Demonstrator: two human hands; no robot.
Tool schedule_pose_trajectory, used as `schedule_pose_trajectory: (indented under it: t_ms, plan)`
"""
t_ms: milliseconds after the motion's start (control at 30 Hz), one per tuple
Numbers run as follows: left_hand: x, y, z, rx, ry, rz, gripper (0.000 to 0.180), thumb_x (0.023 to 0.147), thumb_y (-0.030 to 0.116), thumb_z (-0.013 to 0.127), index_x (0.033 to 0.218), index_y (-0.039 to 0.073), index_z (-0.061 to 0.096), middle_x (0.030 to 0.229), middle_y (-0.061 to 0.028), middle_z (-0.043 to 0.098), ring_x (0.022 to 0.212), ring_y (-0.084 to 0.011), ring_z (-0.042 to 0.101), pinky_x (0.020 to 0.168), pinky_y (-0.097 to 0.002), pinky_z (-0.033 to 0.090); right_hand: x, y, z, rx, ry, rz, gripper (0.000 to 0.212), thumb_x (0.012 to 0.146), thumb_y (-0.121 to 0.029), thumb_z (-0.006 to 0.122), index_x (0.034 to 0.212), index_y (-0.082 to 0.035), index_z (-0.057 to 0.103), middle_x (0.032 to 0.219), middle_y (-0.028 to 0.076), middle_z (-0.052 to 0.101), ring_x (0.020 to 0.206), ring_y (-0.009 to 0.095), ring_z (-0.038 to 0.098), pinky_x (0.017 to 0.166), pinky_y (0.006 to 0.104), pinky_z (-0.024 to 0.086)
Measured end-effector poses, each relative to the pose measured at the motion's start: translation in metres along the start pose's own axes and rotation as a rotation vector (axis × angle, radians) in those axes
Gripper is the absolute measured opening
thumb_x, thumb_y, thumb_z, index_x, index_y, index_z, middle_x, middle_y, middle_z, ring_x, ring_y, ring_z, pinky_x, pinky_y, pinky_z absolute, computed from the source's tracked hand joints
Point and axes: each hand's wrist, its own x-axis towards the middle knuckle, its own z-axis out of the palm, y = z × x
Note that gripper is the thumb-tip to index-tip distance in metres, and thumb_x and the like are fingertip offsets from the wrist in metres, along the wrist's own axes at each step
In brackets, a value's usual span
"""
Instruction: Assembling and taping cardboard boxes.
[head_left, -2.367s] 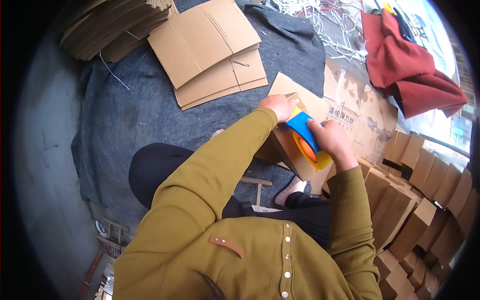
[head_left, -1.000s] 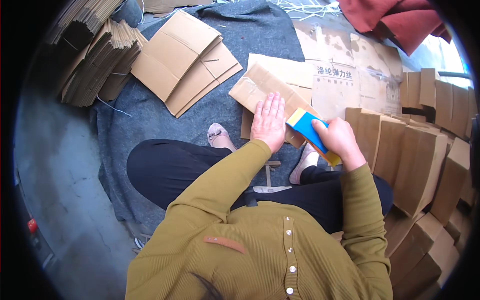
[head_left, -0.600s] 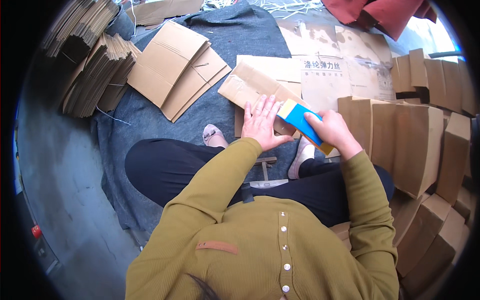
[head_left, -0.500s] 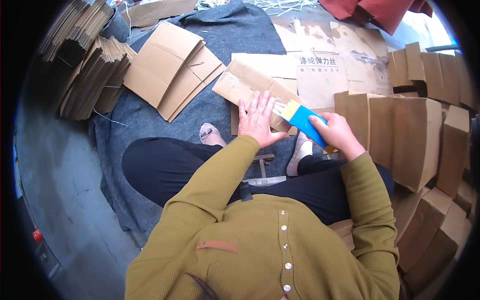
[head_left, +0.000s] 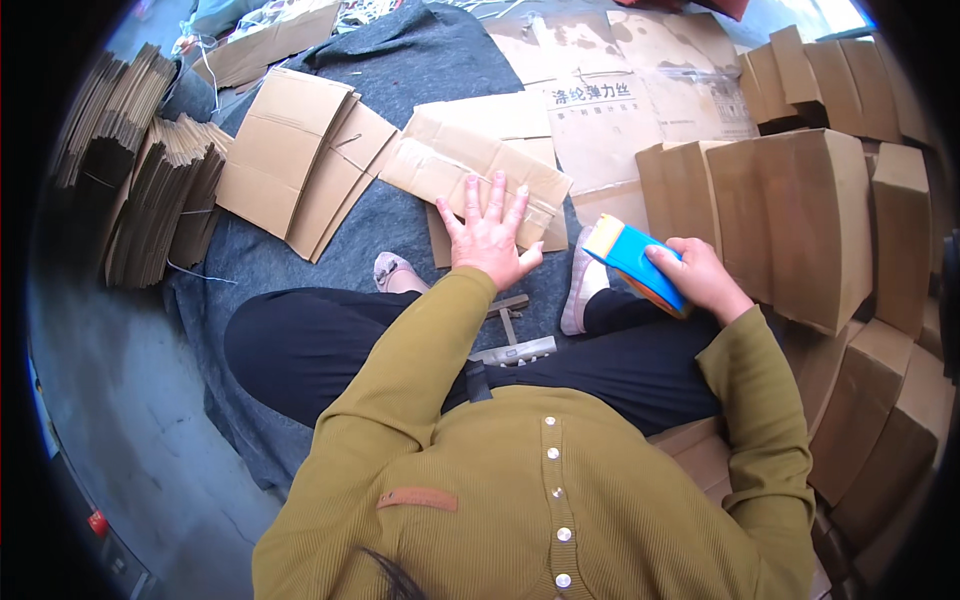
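Note:
My left hand (head_left: pixel 492 240) lies with spread fingers on a folded brown cardboard piece (head_left: pixel 430 158), palm toward its near edge. A shiny strip of clear tape runs across this piece. Under it, other flat cardboard sheets (head_left: pixel 490 112) show at the far and near sides. To the right, my right hand (head_left: pixel 700 275) is wrapped round a blue tape dispenser (head_left: pixel 640 262) with a yellow front end. The dispenser is held apart from the cardboard, above my right leg.
Flat folded cartons (head_left: pixel 275 150) lie left on a dark blue cloth (head_left: pixel 420 60). Bundled flat cardboard (head_left: pixel 160 190) stands at the far left. Formed boxes (head_left: pixel 800 215) crowd the right side. A printed, stained cardboard sheet (head_left: pixel 600 150) lies ahead. A small metal-and-wood frame (head_left: pixel 510 330) sits between my legs.
My right hand has drawn the tape dispenser off the cardboard, to the right and toward me. My left hand stays on the cardboard, its fingers more spread. The whole view has shifted slightly.

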Motion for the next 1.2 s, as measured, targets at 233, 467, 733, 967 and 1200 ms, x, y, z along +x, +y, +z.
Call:
schedule_pose_trajectory:
  t_ms: [233,467,733,967,1200]
  plan:
    - [-0.001,-0.001,0.007,-0.008,0.024,0.023,0.079,0.08,0.06,0.059,0.15,0.033,0.038,0.162,-0.014,0.019,0.148,-0.0463,0.005,0.106,-0.0778,0.001,0.004,0.007,0.006,0.057,-0.007,-0.008,0.053,0.092,-0.046,0.058,0.099,0.006,0.07,0.084,0.024,0.07,0.082,0.033,0.07,0.079,0.0408,0.052]
    - [-0.003,-0.004,0.01,-0.054,0.045,0.028,0.08,0.078,0.058,0.063,0.15,0.031,0.039,0.162,-0.0153,0.017,0.148,-0.0474,0.003,0.105,-0.0788,-0.001,0.02,0.0,0.019,-0.032,-0.04,0.002,0.052,0.092,-0.044,0.057,0.097,0.005,0.07,0.085,0.024,0.07,0.084,0.034,0.07,0.078,0.0424,0.052]
    - [0.0,-0.001,0.008,-0.074,0.04,0.026,0.081,0.078,0.057,0.063,0.15,0.03,0.039,0.162,-0.0152,0.017,0.148,-0.0474,0.003,0.105,-0.0792,-0.002,0.063,-0.052,0.06,-0.325,0.092,0.084,0.054,0.086,-0.049,0.052,0.091,0.001,0.073,0.092,0.026,0.069,0.092,0.041,0.067,0.085,0.0493,0.052]
    - [-0.001,0.004,0.019,0.001,0.057,0.083,0.069,0.087,0.055,0.055,0.148,0.027,0.042,0.161,-0.0013,0.025,0.15,-0.0285,0.013,0.107,-0.0775,0.004,0.088,-0.069,0.127,-0.323,0.232,0.087,0.047,0.084,-0.04,0.059,0.107,0.0,0.068,0.088,0.025,0.07,0.084,0.04,0.069,0.081,0.0492,0.054]
    - [-0.002,0.011,0.022,-0.107,0.186,0.316,0.051,0.084,0.021,0.06,0.135,0.015,0.057,0.153,-0.0041,0.041,0.145,-0.0252,0.031,0.118,-0.0551,0.018,0.125,-0.031,0.187,-0.557,0.163,-0.248,0.029,0.085,-0.023,0.059,0.107,-0.007,0.068,0.088,0.016,0.072,0.079,0.03,0.072,0.069,0.0423,0.056]
